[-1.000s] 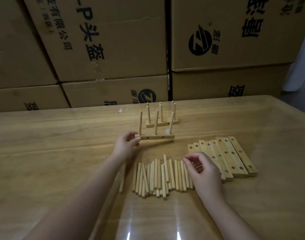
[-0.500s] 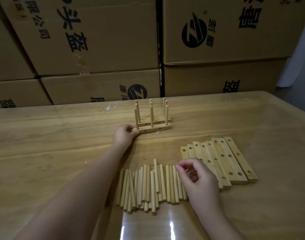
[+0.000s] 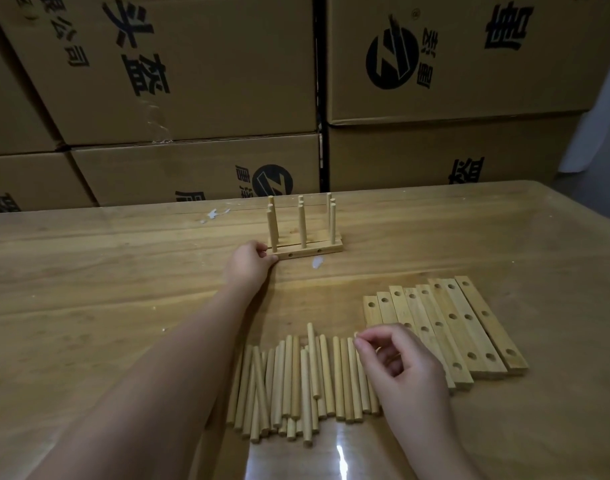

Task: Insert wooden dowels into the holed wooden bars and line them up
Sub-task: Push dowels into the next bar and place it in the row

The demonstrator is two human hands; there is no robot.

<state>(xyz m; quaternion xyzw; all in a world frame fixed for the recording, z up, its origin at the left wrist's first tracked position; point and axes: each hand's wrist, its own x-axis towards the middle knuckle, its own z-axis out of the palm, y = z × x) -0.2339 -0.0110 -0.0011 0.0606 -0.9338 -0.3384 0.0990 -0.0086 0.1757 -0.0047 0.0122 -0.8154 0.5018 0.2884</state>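
gripping the left end of the front bar (image 3: 310, 252), the left hand (image 3: 248, 265) holds it against the doweled bars (image 3: 328, 239) behind it, their upright dowels (image 3: 302, 223) in rows. the right hand (image 3: 400, 368), fingers curled, pinches the far tip of one dowel (image 3: 365, 393) at the right edge of the loose dowels (image 3: 296, 382), just beside spare holed bars (image 3: 449, 327) lying flat on the table (image 3: 89, 271).

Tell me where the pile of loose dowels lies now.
In the head view, the dowel pile lies low and central on the table, left of the row of empty bars, the right hand at its right edge.
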